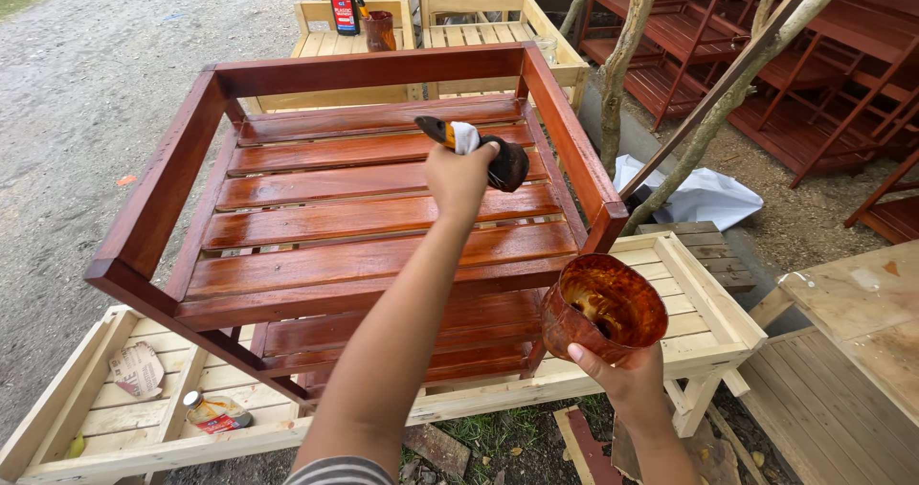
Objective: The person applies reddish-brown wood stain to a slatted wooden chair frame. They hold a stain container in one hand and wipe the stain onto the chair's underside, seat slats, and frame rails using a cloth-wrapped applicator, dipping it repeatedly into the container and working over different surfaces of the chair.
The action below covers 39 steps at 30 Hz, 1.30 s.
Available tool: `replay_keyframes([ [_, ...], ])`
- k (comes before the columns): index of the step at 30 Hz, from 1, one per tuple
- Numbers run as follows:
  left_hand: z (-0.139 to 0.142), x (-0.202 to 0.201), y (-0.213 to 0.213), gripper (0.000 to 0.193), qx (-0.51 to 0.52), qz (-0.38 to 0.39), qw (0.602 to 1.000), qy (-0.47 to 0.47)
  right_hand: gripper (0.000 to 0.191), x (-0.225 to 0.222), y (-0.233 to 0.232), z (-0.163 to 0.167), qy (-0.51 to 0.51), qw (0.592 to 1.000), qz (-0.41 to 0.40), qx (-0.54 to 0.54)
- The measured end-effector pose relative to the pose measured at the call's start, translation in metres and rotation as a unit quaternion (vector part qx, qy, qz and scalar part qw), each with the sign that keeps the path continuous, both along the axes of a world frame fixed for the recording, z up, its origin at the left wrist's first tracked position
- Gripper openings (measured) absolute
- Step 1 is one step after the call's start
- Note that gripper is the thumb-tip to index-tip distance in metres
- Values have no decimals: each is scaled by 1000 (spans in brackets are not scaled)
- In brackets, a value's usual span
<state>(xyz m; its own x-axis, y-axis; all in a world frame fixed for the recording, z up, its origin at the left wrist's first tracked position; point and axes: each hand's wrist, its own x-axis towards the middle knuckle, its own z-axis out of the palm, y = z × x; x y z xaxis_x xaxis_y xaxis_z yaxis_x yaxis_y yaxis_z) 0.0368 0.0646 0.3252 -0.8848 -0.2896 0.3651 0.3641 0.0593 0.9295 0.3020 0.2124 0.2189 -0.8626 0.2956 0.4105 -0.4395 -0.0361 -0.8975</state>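
My left hand point(458, 177) reaches out over a red-brown stained wooden slatted rack point(364, 219) and grips a paintbrush point(498, 159) with a yellow handle and dark, wet bristles. The bristles rest near the rack's right end, by its side rail. My right hand point(624, 382) holds a stain-smeared brown plastic cup point(603, 311) from below, just off the rack's near right corner. The cup is open at the top and tilted toward me. The rack lies on an unpainted pale wooden frame point(694, 298).
A small tin point(216, 413) and crumpled paper point(137, 370) lie in the pale frame at lower left. Behind stand more bare frames with a dark bottle point(344, 8) and a cup point(378, 30). Stained racks point(814, 73), thin tree trunks point(622, 64) and a white sheet point(704, 196) are at right; a gravel road point(86, 92) at left.
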Motion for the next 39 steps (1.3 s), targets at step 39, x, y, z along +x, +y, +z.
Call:
replay_keyframes([
  [39,-31,-12,-356,9,-489,371,776,144,75,-28,14,3,16,998,53,22],
])
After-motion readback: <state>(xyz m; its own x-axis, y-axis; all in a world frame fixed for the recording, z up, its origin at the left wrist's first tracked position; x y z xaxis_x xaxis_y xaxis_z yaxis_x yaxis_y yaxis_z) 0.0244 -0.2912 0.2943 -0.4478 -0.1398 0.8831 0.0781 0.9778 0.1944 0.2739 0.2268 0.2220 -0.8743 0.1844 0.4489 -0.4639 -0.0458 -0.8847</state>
